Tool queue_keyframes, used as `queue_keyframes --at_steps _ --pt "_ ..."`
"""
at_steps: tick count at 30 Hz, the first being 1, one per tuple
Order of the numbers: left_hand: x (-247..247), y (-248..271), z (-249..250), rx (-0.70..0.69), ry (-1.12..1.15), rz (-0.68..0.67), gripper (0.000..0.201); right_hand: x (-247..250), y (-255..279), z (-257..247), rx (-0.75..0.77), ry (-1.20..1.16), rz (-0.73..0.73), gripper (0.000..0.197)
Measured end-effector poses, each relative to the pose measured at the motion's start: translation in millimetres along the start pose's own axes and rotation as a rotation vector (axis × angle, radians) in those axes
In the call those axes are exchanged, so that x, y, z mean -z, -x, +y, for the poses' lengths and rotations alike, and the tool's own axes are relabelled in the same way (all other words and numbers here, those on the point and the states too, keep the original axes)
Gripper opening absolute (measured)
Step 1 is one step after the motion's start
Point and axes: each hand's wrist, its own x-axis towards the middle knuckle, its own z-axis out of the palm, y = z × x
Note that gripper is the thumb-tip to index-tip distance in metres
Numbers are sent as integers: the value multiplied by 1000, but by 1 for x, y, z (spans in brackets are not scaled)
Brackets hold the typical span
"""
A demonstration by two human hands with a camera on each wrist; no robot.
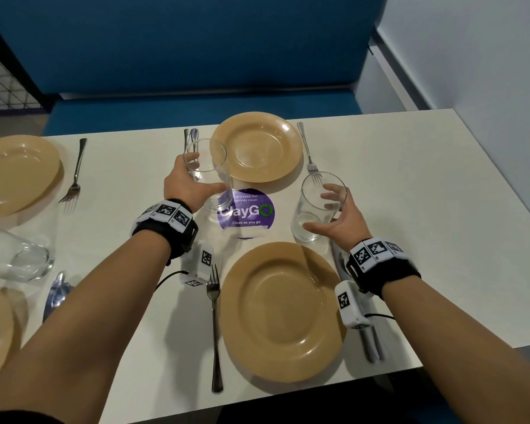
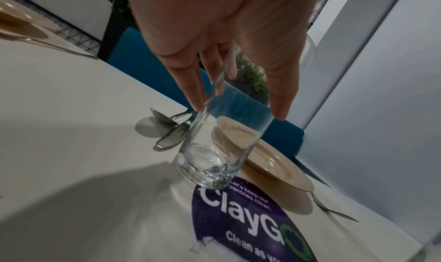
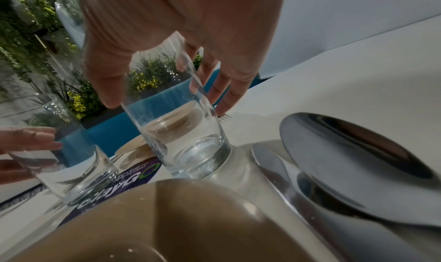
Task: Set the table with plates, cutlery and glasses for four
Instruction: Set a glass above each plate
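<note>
Two glasses occupy your hands. Your left hand [image 1: 186,186] wraps fingers and thumb around a tall clear tumbler [image 1: 210,175], tilted, with its thick base just above the edge of the purple ClayGo sticker [image 1: 251,214]. That tilt and height suggest you are carrying it toward the far setting, beyond the sticker, where a tan plate [image 1: 256,146] sits with a fork [image 1: 309,154] on one side and more cutlery on the other but no glass.

Your right hand [image 1: 334,221] is spread wide around the second tumbler [image 1: 317,206], which stands upright on the white table [image 1: 410,194] to the right of the sticker. The thumb and fingers look barely clear of the glass; whether any fingertip touches it I cannot tell. Its spot, above the spoon [image 3: 353,145] and knife, suits the near plate [image 1: 283,313], so I judge this one placed.

The plates are glossy, shallow and round, probably melamine or glazed ware. The cutlery is polished steel, and the tumblers are smooth, straight-walled and heavy-bottomed, so a firm wrap suits them.

Left of the sticker, two more plates and another glass [image 1: 28,258] lie near the table edge.
</note>
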Motion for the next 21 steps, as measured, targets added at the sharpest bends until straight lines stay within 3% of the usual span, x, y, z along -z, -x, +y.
queue_keyframes --at_steps 21 --pt "0 7 -1 -22 5 28 74 -1 3 2 0 1 50 73"
